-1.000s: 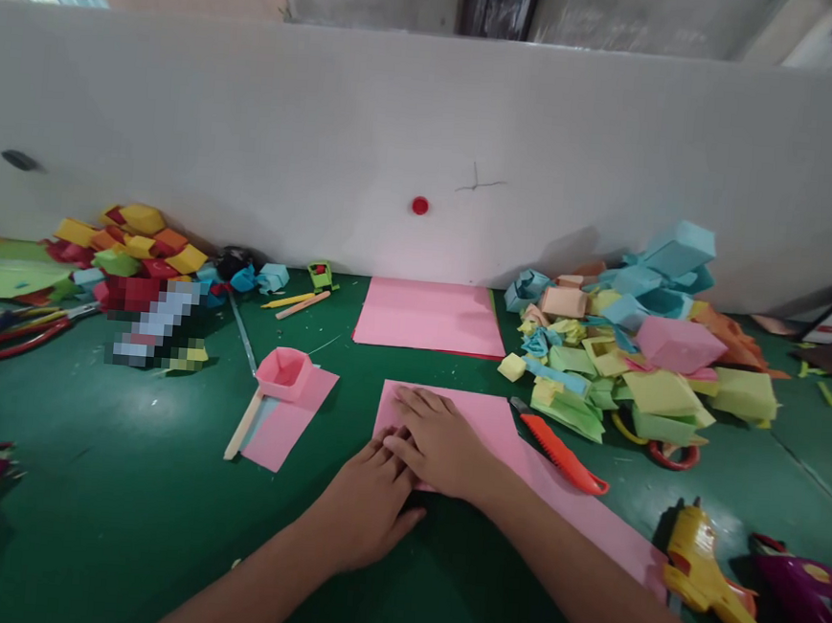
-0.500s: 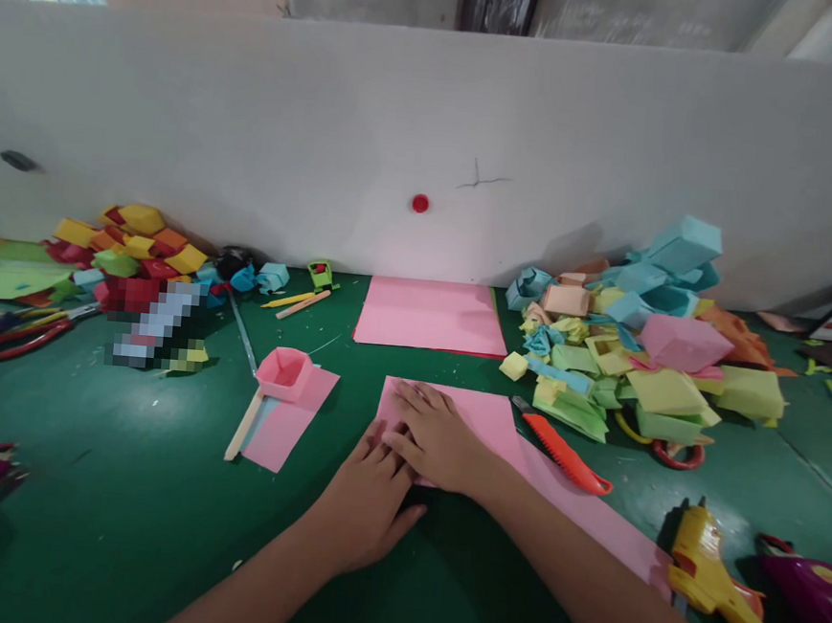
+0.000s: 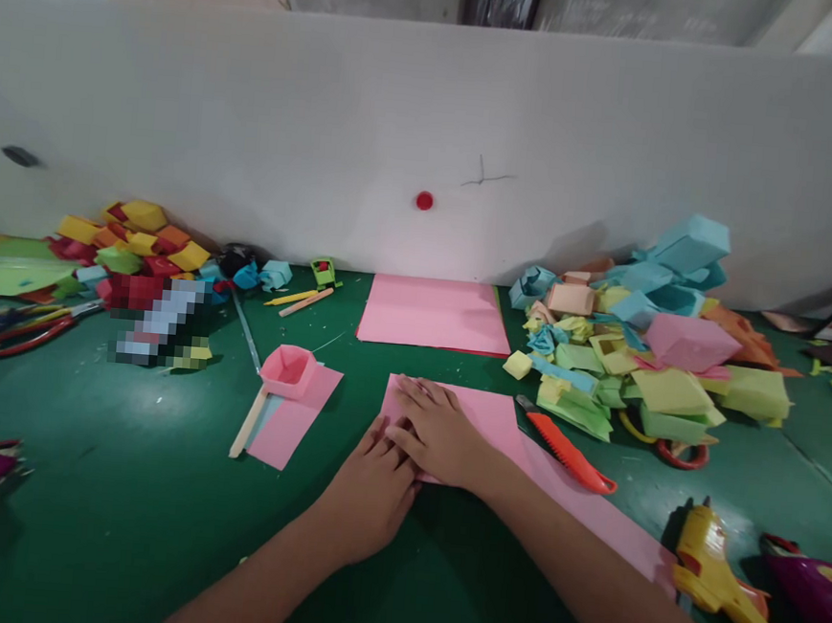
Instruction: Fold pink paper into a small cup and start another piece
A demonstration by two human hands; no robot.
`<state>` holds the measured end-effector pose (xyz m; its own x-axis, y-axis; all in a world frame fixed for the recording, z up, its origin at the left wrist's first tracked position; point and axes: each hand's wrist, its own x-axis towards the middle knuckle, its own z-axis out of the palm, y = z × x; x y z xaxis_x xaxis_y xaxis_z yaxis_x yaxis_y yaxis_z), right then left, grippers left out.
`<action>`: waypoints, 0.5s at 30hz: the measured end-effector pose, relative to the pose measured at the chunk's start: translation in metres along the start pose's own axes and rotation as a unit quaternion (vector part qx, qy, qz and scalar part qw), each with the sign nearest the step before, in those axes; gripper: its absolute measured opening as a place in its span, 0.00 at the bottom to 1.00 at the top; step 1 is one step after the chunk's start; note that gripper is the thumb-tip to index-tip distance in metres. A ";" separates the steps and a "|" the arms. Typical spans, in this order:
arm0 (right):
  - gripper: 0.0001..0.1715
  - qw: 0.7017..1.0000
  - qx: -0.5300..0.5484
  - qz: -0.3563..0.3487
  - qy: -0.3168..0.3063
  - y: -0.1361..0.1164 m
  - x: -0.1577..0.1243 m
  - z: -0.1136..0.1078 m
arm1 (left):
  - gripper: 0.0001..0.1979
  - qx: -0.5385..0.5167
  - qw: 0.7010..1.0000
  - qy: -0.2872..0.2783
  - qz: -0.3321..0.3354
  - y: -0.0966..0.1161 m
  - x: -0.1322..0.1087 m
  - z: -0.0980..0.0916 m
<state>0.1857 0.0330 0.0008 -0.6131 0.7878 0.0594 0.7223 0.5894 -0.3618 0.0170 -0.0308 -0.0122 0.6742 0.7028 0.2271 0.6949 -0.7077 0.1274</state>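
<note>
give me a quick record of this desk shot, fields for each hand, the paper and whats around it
surface: green mat
left hand: open, palm down, fingertips on the pink sheet's near-left edge
right hand: open, flat on the pink sheet, fingers crossing over the left hand's
pink sheet: lies on the mat, runs on under the right forearm
right of sheet: orange utility knife; yellow glue gun
left of sheet: pink paper box
behind sheet: pink paper stack
far right: folded-paper pile
</note>
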 end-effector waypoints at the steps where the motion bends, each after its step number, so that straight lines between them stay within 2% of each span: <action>1: 0.38 1.000 -0.002 0.000 0.001 0.000 0.000 0.000 | 0.19 -0.001 1.000 0.001 -0.001 0.000 0.000 0.000; 15: 0.38 1.000 -0.012 0.009 0.008 -0.002 -0.001 0.002 | 0.19 0.036 0.999 -0.006 0.004 0.001 -0.001 0.006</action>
<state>0.1843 0.0307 -0.0004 -0.5947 0.8010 0.0689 0.7408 0.5793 -0.3401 0.0182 -0.0318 -0.0181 0.6827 0.6979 0.2165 0.7051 -0.7069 0.0556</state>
